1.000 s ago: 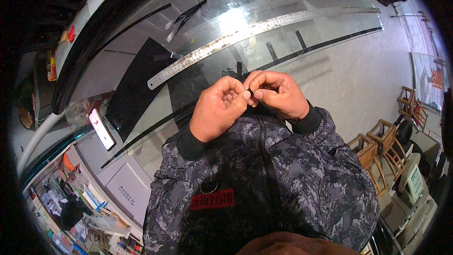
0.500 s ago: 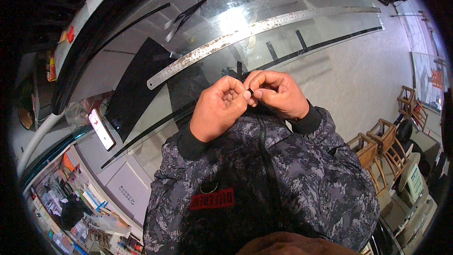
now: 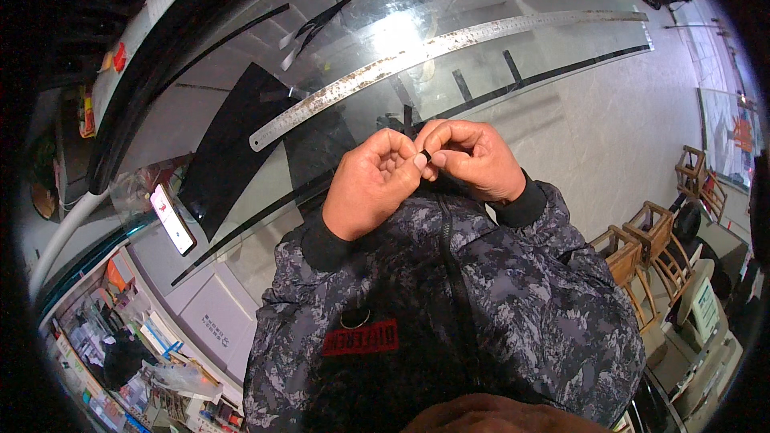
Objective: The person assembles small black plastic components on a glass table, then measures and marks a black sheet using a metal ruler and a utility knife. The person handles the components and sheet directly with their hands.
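Pinching a small black piece [image 3: 426, 155] between thumb and fingertips, the left hand [image 3: 375, 183] and right hand [image 3: 475, 162] nearly meet in the head view, close to the jacket [image 3: 449, 273], above the near side of the glass [image 3: 561, 44]. Fingertips probably serve because the piece is so small, and the closeness perhaps steadies it. A black strip [image 3: 407, 116] sticks up just beyond; whether it joins the piece, I cannot tell. The ruler [image 3: 345, 90] lies across the glass, partly over a black sheet [image 3: 241, 132], maybe set back to leave room. Against half a second ago, hardly anything differs: hands, piece and ruler match.
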The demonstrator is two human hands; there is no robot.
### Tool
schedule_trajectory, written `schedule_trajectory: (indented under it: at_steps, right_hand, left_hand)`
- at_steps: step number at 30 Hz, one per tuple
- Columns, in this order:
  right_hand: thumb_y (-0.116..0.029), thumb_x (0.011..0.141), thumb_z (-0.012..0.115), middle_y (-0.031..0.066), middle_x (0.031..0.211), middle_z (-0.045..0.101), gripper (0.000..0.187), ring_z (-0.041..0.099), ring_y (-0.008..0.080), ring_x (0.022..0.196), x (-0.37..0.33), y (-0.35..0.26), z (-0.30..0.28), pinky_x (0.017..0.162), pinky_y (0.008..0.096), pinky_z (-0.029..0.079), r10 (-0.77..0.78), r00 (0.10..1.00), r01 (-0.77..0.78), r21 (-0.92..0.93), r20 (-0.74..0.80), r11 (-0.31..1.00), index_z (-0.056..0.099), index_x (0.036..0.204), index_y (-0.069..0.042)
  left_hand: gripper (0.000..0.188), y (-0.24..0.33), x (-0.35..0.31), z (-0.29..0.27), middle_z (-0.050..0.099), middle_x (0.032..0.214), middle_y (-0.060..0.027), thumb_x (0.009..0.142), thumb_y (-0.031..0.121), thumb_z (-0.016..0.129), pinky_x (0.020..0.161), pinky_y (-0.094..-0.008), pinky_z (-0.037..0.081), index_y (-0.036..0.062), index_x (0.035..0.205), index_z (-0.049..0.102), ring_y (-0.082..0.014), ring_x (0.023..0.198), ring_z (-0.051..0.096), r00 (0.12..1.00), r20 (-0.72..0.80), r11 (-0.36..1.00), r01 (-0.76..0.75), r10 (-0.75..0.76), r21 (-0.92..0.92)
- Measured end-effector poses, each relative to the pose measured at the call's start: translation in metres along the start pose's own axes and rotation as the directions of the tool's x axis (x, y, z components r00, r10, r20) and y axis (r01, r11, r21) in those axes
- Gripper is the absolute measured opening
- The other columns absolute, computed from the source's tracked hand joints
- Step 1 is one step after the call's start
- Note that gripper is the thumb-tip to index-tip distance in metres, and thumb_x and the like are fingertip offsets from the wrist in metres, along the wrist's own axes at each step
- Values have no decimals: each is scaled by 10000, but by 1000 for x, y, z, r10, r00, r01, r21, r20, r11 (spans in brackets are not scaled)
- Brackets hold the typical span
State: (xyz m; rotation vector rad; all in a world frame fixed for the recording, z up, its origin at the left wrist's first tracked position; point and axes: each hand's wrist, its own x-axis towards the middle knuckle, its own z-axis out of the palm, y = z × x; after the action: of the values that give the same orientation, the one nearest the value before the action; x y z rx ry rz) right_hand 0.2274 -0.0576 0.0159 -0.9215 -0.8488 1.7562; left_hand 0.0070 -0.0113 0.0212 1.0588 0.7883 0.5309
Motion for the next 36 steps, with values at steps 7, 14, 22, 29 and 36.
schedule_trajectory:
  at_steps: [7,14,22,29,36]
  right_hand:
    - [28,1048,636,116,1155,690,64,667,155,923,-1,2,-3,882,320,569,-6,1000,6,-4,8,1000,698,1065,36]
    - [20,1052,650,121,1166,692,52,667,154,925,0,4,-5,883,320,571,-19,1000,19,31,14,999,693,1075,36]
    - [19,1046,651,110,1145,686,32,664,150,943,-1,3,-3,890,312,564,4,1000,-4,11,6,1000,682,1051,23]
    - [23,1039,645,113,1157,687,51,660,150,941,-2,1,-2,889,313,561,6,1000,-7,10,5,1000,689,1064,27]
    - [26,1036,649,107,1162,683,37,654,144,943,-2,1,-2,889,309,557,1,1000,-1,20,8,1000,682,1052,23]
  left_hand:
    - [98,2,-1,1,645,944,72,1102,138,731,714,-201,412,74,1096,657,1,824,527,1000,-2,1000,9,-9,-19]
    - [105,3,0,1,633,937,76,1102,145,733,713,-203,408,75,1096,655,0,824,519,1000,-6,1000,26,-25,13]
    - [107,4,-1,1,623,931,81,1109,144,732,707,-206,403,75,1088,653,1,820,510,999,-15,999,32,-32,40]
    - [96,4,-1,3,620,933,85,1105,130,728,714,-208,406,76,1086,651,0,825,513,1000,-20,999,24,-23,48]
    - [106,3,0,3,634,940,76,1103,141,732,723,-208,415,75,1088,651,-3,832,526,1000,4,1000,3,-3,3]
